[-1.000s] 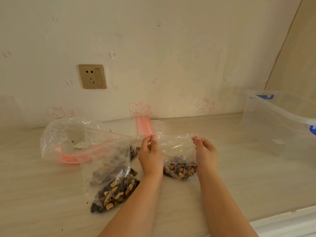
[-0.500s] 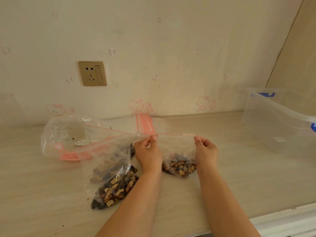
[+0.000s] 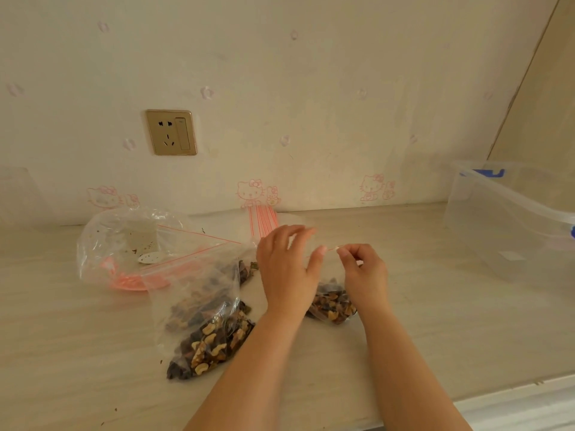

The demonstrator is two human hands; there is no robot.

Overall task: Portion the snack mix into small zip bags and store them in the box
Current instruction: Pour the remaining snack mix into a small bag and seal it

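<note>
A small zip bag point(image 3: 332, 303) with a portion of snack mix lies on the counter between my hands. My right hand point(image 3: 364, 272) pinches the right end of its red zip strip. My left hand point(image 3: 286, 269) is close beside it. Its thumb tip is at the strip and its blurred fingers are spread above it, not closed on the bag. The large bag of snack mix point(image 3: 211, 325) lies open to the left of my left forearm. The clear storage box point(image 3: 504, 222) with blue latches stands at the far right.
A stack of empty zip bags point(image 3: 264, 219) lies by the wall behind my left hand. A crumpled large clear bag point(image 3: 124, 244) with pink pieces and a white packet lies at the back left. Crumbs dot the counter. The counter's front edge runs along the lower right.
My left hand has slid right along the small bag's zip strip, from its left end to just beside my right hand, and its fingers have spread. My right hand stayed on the corner.
</note>
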